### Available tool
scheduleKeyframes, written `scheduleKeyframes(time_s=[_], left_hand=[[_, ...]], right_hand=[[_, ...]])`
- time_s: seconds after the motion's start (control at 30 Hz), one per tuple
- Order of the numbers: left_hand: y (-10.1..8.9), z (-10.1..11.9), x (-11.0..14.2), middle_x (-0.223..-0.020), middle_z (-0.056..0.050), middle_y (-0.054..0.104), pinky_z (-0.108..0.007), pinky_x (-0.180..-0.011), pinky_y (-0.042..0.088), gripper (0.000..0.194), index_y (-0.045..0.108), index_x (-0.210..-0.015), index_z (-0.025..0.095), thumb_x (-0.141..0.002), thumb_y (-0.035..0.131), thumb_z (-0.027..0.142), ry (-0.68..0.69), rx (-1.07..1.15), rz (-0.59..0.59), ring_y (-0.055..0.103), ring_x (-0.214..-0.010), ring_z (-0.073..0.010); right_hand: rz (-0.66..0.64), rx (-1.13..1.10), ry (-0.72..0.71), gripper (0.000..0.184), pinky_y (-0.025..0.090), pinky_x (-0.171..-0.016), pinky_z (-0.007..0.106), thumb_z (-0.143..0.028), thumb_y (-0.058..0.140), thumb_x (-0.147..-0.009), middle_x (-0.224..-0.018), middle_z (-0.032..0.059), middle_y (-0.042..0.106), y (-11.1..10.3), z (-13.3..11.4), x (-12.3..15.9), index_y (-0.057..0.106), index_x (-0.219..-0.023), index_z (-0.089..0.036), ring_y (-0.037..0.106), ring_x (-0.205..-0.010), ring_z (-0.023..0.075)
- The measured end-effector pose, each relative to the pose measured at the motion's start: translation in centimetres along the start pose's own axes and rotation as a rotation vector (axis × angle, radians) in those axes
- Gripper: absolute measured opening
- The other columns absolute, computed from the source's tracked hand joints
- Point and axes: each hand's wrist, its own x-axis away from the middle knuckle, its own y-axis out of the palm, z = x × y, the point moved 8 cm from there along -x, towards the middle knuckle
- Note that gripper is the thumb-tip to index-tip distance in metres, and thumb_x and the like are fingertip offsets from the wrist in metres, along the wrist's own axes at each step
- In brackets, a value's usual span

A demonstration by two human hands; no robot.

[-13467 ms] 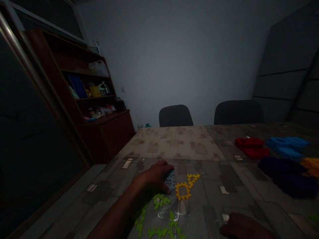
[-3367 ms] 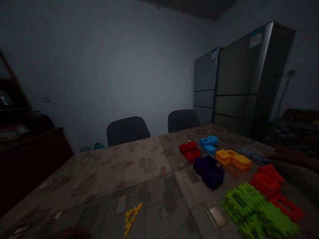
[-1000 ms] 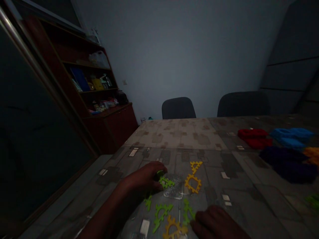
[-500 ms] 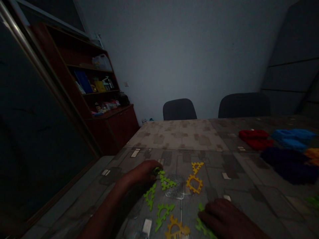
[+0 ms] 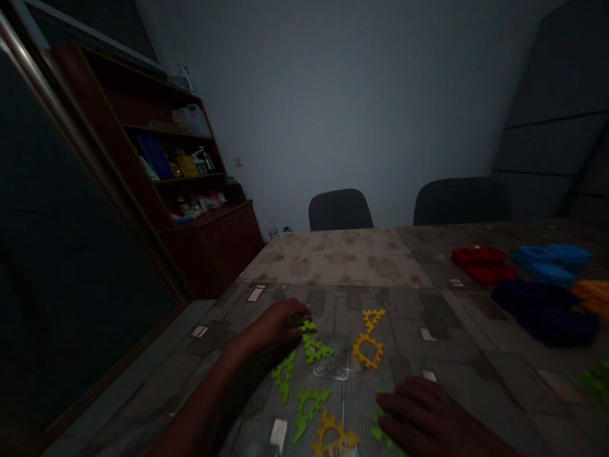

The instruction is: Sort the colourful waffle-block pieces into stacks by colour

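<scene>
Green pieces (image 5: 325, 350): plastic by their look, matt, flat faces smooth
Yellow pieces (image 5: 358, 350): the same matt plastic look
Red stack (image 5: 483, 270), blue stack (image 5: 552, 260), purple stack (image 5: 547, 311): rough-looking, dull surfaces, too blurred to name the material
Worktop (image 5: 340, 260): printed covering, mostly matt; cloth or plastic, cannot tell
Chairs (image 5: 340, 211): matt, dark, finer texture lost
Cabinet (image 5: 221, 244): reddish wood look, smooth, faint sheen
Shelf bag (image 5: 191, 120): clear plastic look, slightly shiny
Door frame (image 5: 29, 60): glossy, metal-like strip
Wall (image 5: 342, 101): smooth, matt
</scene>
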Motion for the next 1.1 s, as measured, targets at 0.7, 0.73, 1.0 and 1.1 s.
scheduleKeyframes(time_s=[0.7, 0.73, 1.0, 1.1], left_hand=[[3.0, 4.5, 0.3, -0.126, -0.014, 0.072, -0.047, -0.106, 0.048, 0.047, 0.073, -0.121, 0.019, -0.077, 0.085, 0.033, 0.037, 0.028, -0.062, 0.064, -0.119, -0.0357], [3.1, 4.6, 0.4, -0.127, -0.013, 0.071, -0.046, -0.108, 0.047, 0.048, 0.073, -0.121, 0.02, -0.076, 0.085, 0.033, 0.031, 0.017, -0.065, 0.063, -0.121, -0.0357], [3.1, 3.1, -0.3, -0.123, -0.01, 0.069, -0.041, -0.106, 0.048, 0.03, 0.072, -0.114, 0.022, -0.084, 0.072, 0.023, 0.017, -0.036, -0.064, 0.064, -0.118, -0.0313], [3.2, 2.3, -0.4, -0.115, -0.009, 0.07, -0.042, -0.1, 0.051, 0.031, 0.073, -0.112, 0.023, -0.08, 0.074, 0.022, -0.003, -0.048, -0.057, 0.066, -0.11, -0.0313]], right_hand=[[-0.028, -0.181, 0.329, 0.06, 0.063, -0.083, 0.041, -0.011, 0.066, -0.073, -0.119, 0.0071, 0.079, -1.2, 3.2, 2.4, 0.067, -0.129, -0.032, 0.075, -0.101, 0.0306], [-0.021, -0.176, 0.339, 0.059, 0.063, -0.082, 0.041, -0.011, 0.066, -0.073, -0.118, 0.007, 0.079, -1.3, 3.2, 2.5, 0.067, -0.128, -0.032, 0.075, -0.101, 0.0307], [-0.03, -0.133, 0.427, 0.045, 0.059, -0.086, 0.04, -0.007, 0.061, -0.076, -0.114, 0.0076, 0.077, -0.1, 3.8, 3.1, 0.07, -0.115, -0.028, 0.072, -0.1, 0.0275], [-0.057, -0.129, 0.408, 0.043, 0.058, -0.086, 0.04, -0.009, 0.062, -0.075, -0.113, 0.0076, 0.077, 1.1, 4.0, 3.3, 0.07, -0.113, -0.028, 0.071, -0.099, 0.0268]])
